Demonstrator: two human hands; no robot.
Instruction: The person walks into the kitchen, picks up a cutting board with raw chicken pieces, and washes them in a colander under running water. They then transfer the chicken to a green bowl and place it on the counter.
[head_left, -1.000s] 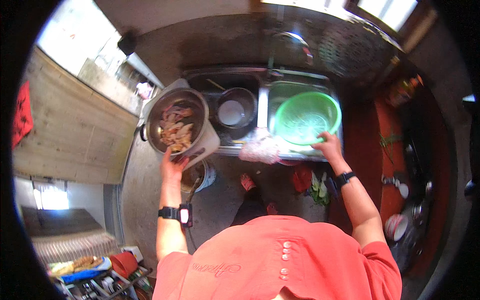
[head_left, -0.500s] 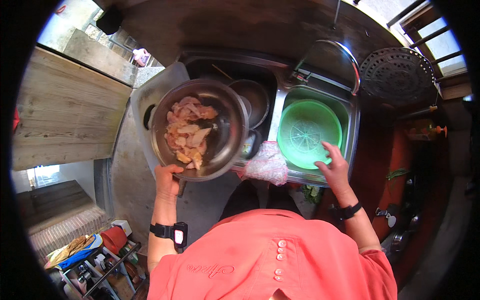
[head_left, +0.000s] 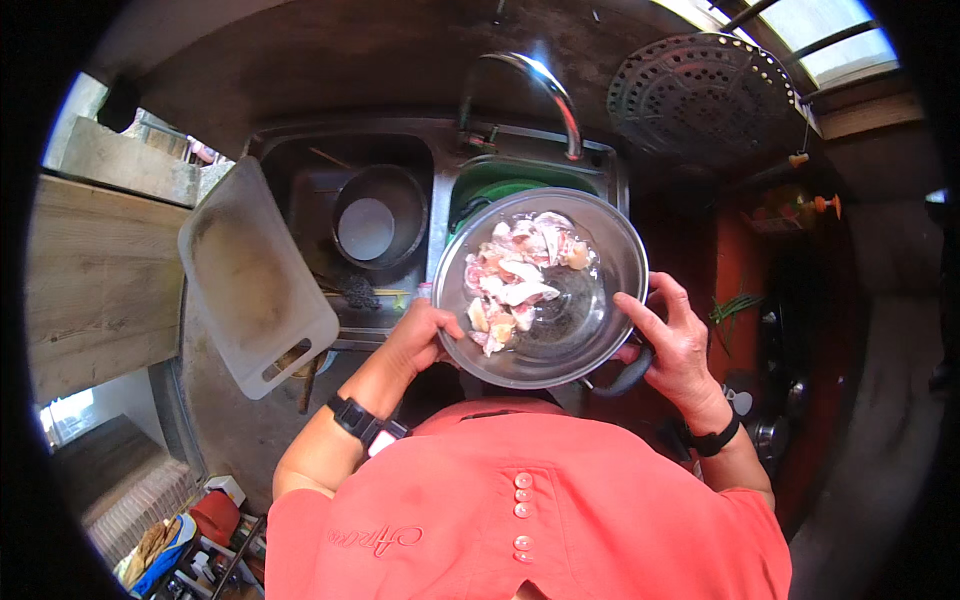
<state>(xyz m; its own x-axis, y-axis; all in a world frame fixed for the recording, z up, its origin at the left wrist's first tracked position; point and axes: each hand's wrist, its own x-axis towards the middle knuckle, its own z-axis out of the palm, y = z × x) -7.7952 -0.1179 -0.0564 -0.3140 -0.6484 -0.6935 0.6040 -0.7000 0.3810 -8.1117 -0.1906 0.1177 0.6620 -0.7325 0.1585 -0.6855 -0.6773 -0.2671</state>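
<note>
The pan [head_left: 580, 325] is silver-grey with a paler rim; its side handle [head_left: 628, 375] is black. The meat pieces [head_left: 520, 280] in it are mottled pink and white, with yellowish-tan patches. Green shows from the basin [head_left: 505, 187] near the back edge of the steel-grey sink's [head_left: 437, 215] right bowl. At the sink's left edge, the cutting board [head_left: 255, 295] is translucent greyish white, clouded brown in the middle. The shirt [head_left: 440, 470] is plain coral red with pale pink buttons [head_left: 522, 495].
</note>
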